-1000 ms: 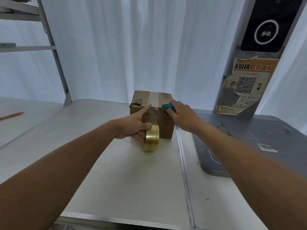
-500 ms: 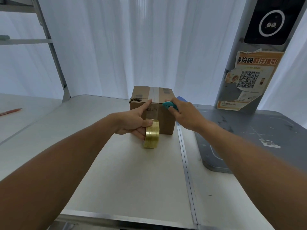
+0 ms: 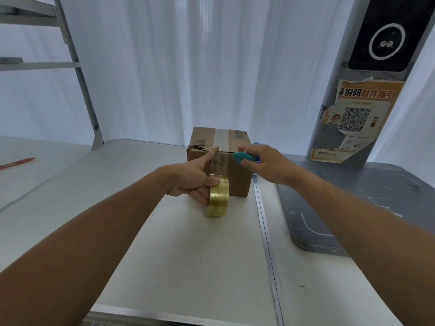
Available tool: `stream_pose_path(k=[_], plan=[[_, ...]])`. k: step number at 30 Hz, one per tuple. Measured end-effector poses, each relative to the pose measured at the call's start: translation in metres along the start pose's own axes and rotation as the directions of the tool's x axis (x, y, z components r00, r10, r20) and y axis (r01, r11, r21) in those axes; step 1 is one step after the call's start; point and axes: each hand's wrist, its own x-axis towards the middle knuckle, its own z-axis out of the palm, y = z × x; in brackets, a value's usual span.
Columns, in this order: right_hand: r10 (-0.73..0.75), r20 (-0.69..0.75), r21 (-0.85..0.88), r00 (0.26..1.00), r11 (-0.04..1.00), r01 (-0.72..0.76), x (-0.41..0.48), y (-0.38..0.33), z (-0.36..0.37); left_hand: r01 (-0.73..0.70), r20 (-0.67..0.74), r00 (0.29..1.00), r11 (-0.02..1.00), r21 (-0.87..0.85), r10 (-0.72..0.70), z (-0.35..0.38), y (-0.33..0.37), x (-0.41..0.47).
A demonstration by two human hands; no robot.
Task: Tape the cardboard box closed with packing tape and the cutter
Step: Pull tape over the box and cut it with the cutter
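Cardboard box [image 3: 237, 182] being taped at its front edge

The box is sitting closed on the white table [image 3: 164, 255], toward the far side and just left of the metal seam. A strip of clear tape is running along its top and down its front face to the yellowish tape roll [image 3: 217, 200], which is hanging in front of the box. The left hand [image 3: 188, 178] is curling its lower fingers and thumb round the roll while its index finger is stretching straight up to the tape at the box's top front edge. The right hand [image 3: 266, 164] is gripping the teal cutter [image 3: 242, 157] in curled fingers, its nose pointing at the tape just beside that fingertip. A grey mat [image 3: 353, 208] is lying to the right, a red pen [image 3: 16, 163] far left, and a QR-code poster [image 3: 355, 118] is peeling on the post behind.
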Motion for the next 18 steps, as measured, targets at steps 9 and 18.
stream_pose_path(k=[9,18], plan=[[0.084,0.272,0.207,0.959,0.968,-0.144,-0.003,-0.02,-0.009,-0.018,-0.013,1.0,1.0,-0.023,0.018,0.0,-0.002,0.001],[0.084,0.281,0.229,0.956,0.962,-0.151,0.001,-0.021,-0.007,-0.149,-0.102,0.984,0.988,-0.051,0.143,0.001,-0.012,0.001]])
